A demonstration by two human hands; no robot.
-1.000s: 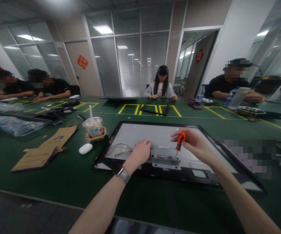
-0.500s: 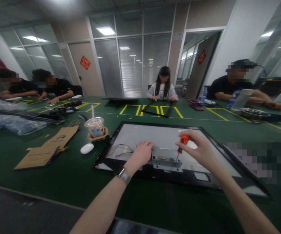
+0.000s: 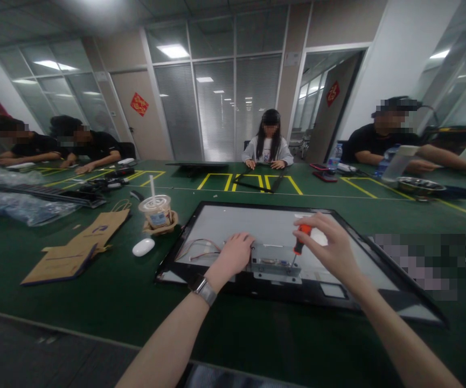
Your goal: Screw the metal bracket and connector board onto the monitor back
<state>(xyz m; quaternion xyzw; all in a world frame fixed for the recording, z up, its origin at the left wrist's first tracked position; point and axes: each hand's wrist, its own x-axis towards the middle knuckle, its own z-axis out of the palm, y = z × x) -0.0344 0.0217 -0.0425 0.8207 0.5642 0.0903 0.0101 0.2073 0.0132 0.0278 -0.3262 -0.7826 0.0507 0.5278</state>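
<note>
A flat display panel (image 3: 252,221) with a black frame and grey back lies in front of me. Near its front edge sits a metal bracket (image 3: 275,270) with video connectors along it. My left hand (image 3: 237,253) rests at the bracket's left end, its fingers bent over it and their tips partly hidden. Between thumb and fingers, my right hand (image 3: 327,242) grips an orange-and-black screwdriver (image 3: 302,240) by the handle. The screwdriver is tilted slightly, its shaft reaching down to the bracket's right end. Thin wires (image 3: 198,249) lie on the panel left of my left hand.
Left of the panel are an iced drink cup (image 3: 155,211) in a cardboard holder, a white mouse (image 3: 143,247) and a brown paper bag (image 3: 75,248). Across the green table (image 3: 95,307) a person handles a black frame (image 3: 252,186). A metal bowl (image 3: 421,186) stands at the right.
My right hand has turned slightly around the screwdriver handle, which stays over the same spot. My left hand keeps its place. The person at the right has stretched an arm outward.
</note>
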